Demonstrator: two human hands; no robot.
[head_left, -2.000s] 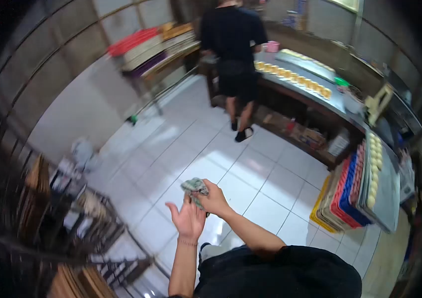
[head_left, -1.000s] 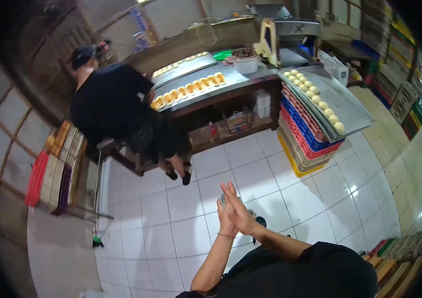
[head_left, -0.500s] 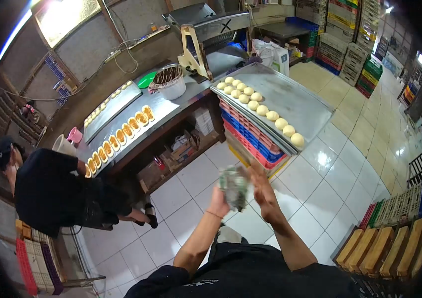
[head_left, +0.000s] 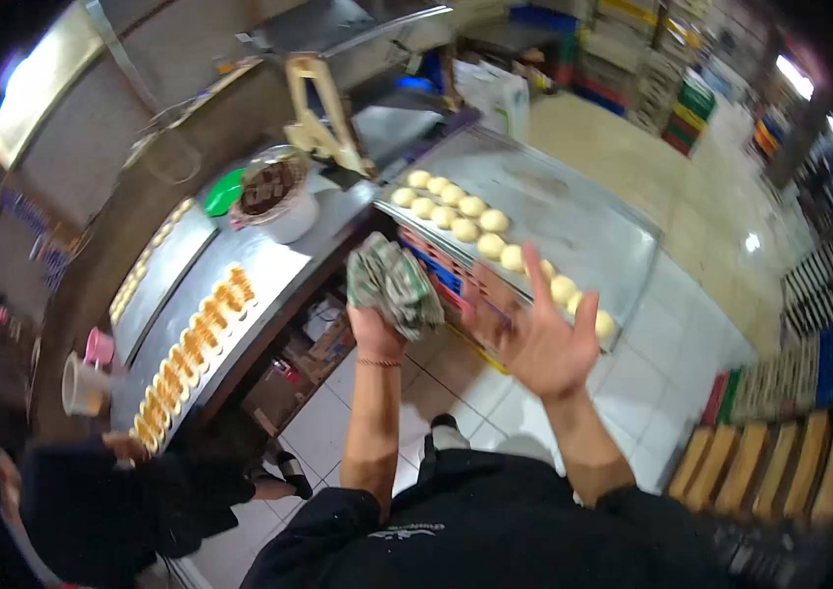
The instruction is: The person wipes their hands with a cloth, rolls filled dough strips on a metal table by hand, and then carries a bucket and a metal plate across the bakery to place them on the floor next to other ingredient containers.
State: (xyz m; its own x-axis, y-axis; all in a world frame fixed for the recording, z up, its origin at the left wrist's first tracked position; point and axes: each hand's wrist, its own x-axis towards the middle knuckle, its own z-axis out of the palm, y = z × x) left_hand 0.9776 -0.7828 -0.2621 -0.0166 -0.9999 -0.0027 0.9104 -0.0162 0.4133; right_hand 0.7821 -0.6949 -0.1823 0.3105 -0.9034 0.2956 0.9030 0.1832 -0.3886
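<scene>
A crumpled green-and-white cloth (head_left: 392, 285) is gripped in my left hand (head_left: 377, 334), held up in front of the stacked crates. My right hand (head_left: 544, 339) is raised with its fingers spread, holding nothing and slightly blurred. Beyond it, rows of round pale dough balls (head_left: 492, 245) lie on a large metal tray (head_left: 593, 221). My right fingers overlap part of the row in view; I cannot tell that they touch any dough. The tray rests on a stack of red and blue crates (head_left: 446, 280).
At left, a metal table (head_left: 289, 260) bears a row of topped, elongated dough pieces (head_left: 191, 358), a tub of dark filling (head_left: 284, 211) and another tray (head_left: 166, 275). A co-worker in black (head_left: 112, 510) stands beside it. Crates (head_left: 789, 373) and wooden slats (head_left: 765, 466) stand at right.
Both hands have risen and moved apart, nearer the tray. My right hand has opened wide, and the cloth has stayed in my left. The view has shifted; the co-worker now reaches toward the topped pieces.
</scene>
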